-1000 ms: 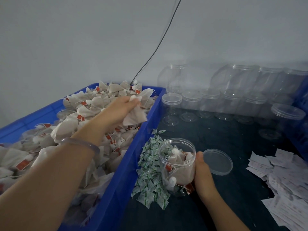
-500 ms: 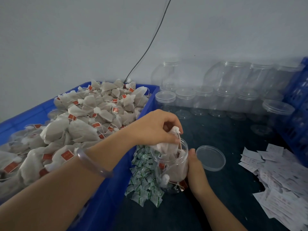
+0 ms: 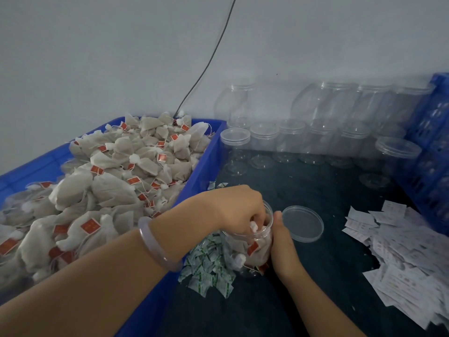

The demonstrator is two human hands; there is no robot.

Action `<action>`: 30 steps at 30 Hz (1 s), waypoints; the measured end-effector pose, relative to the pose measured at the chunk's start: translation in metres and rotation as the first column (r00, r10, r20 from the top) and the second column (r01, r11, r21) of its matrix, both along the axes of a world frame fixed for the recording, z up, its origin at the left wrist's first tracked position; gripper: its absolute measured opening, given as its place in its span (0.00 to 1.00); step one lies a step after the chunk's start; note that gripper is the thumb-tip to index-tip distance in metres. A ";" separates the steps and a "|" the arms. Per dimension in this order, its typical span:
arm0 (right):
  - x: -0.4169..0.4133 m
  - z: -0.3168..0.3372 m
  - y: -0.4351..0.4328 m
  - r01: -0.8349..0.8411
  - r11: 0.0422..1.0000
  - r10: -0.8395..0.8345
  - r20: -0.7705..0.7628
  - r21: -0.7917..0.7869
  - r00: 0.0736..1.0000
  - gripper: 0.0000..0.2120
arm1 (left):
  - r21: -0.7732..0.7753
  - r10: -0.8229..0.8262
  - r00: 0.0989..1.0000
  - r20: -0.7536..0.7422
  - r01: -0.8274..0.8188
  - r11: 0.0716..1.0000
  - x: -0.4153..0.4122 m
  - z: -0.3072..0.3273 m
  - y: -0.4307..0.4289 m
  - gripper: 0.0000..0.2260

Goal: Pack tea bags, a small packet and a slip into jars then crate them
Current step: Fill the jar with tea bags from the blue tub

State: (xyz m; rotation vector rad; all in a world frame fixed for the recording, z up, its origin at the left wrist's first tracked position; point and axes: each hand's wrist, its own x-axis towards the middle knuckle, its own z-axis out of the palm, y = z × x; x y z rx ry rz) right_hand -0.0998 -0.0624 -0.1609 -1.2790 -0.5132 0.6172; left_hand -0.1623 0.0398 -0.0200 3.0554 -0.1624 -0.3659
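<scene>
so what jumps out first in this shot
The heap of tea bags filling the blue bin on the left. Beside it, mid-frame, the left hand dips its fingers into a clear jar of bags, which the right hand holds. A row of empty jars stands at the back.

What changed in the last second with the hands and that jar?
The left hand, which was lifting a tea bag over the blue bin, swung right and down, and it now stuffs the bag into the open jar. The right hand still holds the jar's side. The lid, green packets and paper slips lie as before.
</scene>
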 end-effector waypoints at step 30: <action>0.031 -0.008 -0.062 0.221 0.975 -0.223 -0.059 -0.034 0.973 0.32 | -0.134 0.652 0.740 0.163 -0.639 0.758 0.033 -0.055 -0.019 0.11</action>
